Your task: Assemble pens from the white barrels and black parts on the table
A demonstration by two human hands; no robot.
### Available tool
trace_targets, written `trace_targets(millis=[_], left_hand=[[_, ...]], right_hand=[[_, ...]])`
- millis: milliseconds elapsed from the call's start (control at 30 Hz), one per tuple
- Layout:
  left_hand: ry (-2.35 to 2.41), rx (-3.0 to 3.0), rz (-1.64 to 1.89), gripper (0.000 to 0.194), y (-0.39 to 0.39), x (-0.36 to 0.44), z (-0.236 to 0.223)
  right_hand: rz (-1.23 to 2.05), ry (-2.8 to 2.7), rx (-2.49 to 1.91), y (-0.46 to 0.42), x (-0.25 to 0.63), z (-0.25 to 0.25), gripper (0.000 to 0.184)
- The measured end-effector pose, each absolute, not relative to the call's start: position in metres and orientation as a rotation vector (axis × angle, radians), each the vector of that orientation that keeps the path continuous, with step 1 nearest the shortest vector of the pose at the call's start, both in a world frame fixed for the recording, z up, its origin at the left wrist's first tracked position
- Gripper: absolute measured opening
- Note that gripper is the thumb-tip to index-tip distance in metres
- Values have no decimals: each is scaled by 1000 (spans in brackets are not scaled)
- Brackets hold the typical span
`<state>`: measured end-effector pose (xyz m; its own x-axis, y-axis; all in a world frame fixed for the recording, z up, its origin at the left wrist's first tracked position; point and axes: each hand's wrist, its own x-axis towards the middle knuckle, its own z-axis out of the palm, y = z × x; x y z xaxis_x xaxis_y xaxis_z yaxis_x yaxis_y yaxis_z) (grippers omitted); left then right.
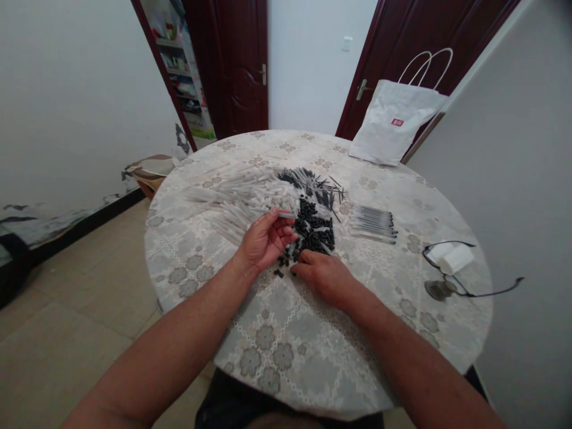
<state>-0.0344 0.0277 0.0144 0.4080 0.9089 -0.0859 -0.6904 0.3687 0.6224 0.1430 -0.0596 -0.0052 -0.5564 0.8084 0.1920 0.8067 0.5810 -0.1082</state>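
Observation:
Between the thumb and fingers of my left hand (267, 238) is a translucent white pen barrel (286, 215), pointing right. My right hand (324, 273) is at the near edge of a heap of small black pen parts (319, 241). Its fingers are curled down and pinched together; what they hold, if anything, is hidden. Loose white pen barrels (232, 202) lie in a wide pile beyond my left hand. Dark-tipped refills (308, 182) lie behind the black heap. To the right, a row of pens with black ends (373, 224) lies side by side.
A patterned cloth (286, 357) covers the round table. Eyeglasses (467, 293), a folded white tissue (453, 257) and a small round grey object (440, 290) lie at the right. A white paper bag (393, 122) stands at the back right edge.

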Motion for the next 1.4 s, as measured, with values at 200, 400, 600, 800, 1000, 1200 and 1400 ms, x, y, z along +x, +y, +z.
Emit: trace_targets(millis=[200,400,600,800,1000,1200,1400], left_hand=[[469,563,1054,24,23,-31,14],[453,590,1048,25,21,-28,10],[476,661,1019,26,21,-26,5],[466,737,921,29,15,-20,3],[470,755,901,29,10,-16,1],[474,771,897,31,10,-16,0],[484,790,895,31,11,-17,-1]], right_hand=[[-70,-2609,-1276,-61,139,-6,15],[-49,-2604,-1233,-57,138,-7,14],[297,-1831,-1296,-57,150,1,11],[522,-1351,-1298,-50,159,-3,21],[733,-1233,-1230,-47,157,-5,25],[758,-1204,-1228,-45,158,-8,25],[725,-1241,-1240,-45,158,-11,22]])
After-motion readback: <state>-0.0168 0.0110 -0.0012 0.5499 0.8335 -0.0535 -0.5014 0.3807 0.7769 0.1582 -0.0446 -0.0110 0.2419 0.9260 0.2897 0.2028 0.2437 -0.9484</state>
